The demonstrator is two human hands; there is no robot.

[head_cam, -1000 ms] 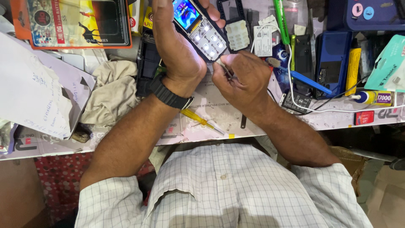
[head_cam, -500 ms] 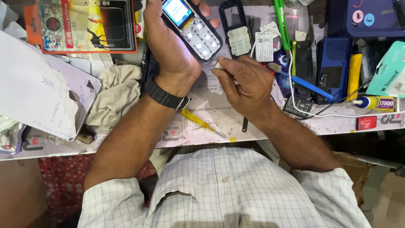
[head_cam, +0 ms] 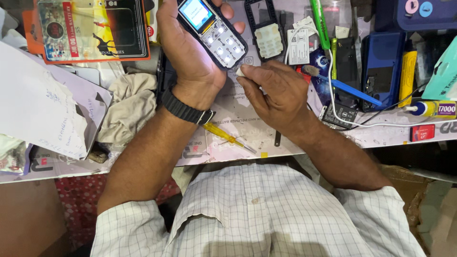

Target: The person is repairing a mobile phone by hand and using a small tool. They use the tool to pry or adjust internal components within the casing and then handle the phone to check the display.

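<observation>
Two hands busy: left hand [head_cam: 193,52] grips lit keypad phone [head_cam: 213,31]; right hand [head_cam: 273,93] pinches small white piece [head_cam: 238,71] beside it. Best kept steady, phone tilted toward view.

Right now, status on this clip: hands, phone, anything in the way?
Left hand grips phone, screen lit, keypad bare. Right hand pinches small white piece beside it. Yellow screwdriver lies on bench below; nothing blocks.

Black phone [head_cam: 213,32] glowing with a blue-white screen, white lit keys. Black watch strap [head_cam: 185,110]. Yellow screwdriver [head_cam: 223,135] on the mat. Beige cloth [head_cam: 127,108], green cutter [head_cam: 320,23], white-and-grey checked shirt [head_cam: 266,214].
</observation>
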